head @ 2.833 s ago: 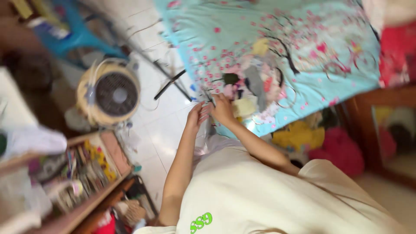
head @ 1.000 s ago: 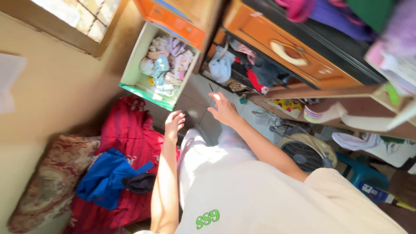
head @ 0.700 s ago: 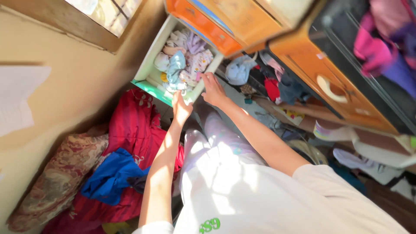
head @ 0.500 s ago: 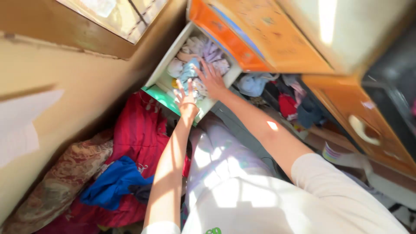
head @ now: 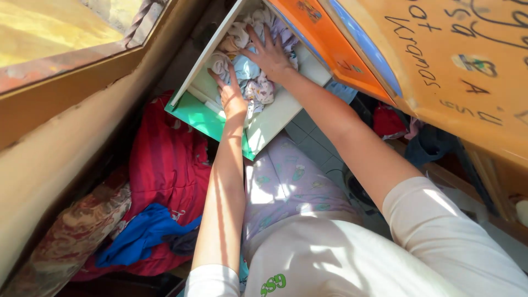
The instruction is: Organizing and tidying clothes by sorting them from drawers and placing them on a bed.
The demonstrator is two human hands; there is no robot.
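Note:
An open white drawer (head: 275,118) with a green front holds several small folded clothes (head: 256,82) in pale blue, white and lilac. My left hand (head: 231,96) reaches into it, fingers pushed down among the clothes at the near side. My right hand (head: 269,52) lies flat on the clothes deeper in the drawer, fingers spread. Whether either hand grips a garment is hidden by the cloth.
An orange cabinet (head: 440,60) with handwriting on it overhangs the drawer on the right. A red cloth (head: 170,165), a blue garment (head: 140,234) and a patterned cushion (head: 66,242) are piled along the wall at left. A wooden window frame (head: 77,60) is upper left.
I turned from a bed to the drawer. Over the last second both hands went from above the floor to the drawer's edge and then down into the clothes.

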